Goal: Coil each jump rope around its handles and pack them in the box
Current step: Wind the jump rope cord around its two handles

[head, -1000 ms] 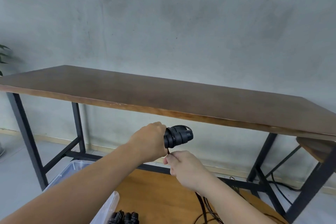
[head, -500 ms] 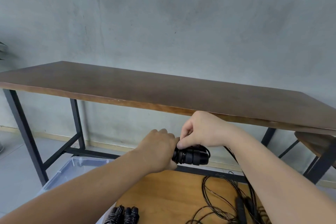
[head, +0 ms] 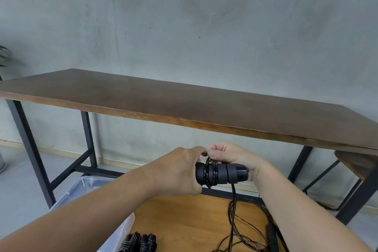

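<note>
My left hand (head: 180, 172) grips the left end of a pair of black jump rope handles (head: 222, 173) held level in front of me. A few turns of thin black rope (head: 210, 174) circle the handles near that hand. My right hand (head: 229, 155) sits on top behind the handles and pinches the rope at the coil. The free rope (head: 233, 206) hangs from the handles down to a loose tangle on the low wooden surface (head: 184, 221). Coiled black ropes (head: 139, 242) lie at the bottom edge by the clear plastic box (head: 81, 188).
A long dark wooden table (head: 184, 104) on black metal legs stands ahead against a grey wall. Another black handle (head: 272, 237) lies among loose rope at the lower right. A stool (head: 356, 163) shows at the right edge, a plant leaf at far left.
My right hand has come over the top of the handles, carrying the rope round them. The handles have shifted slightly right and now show turns of rope.
</note>
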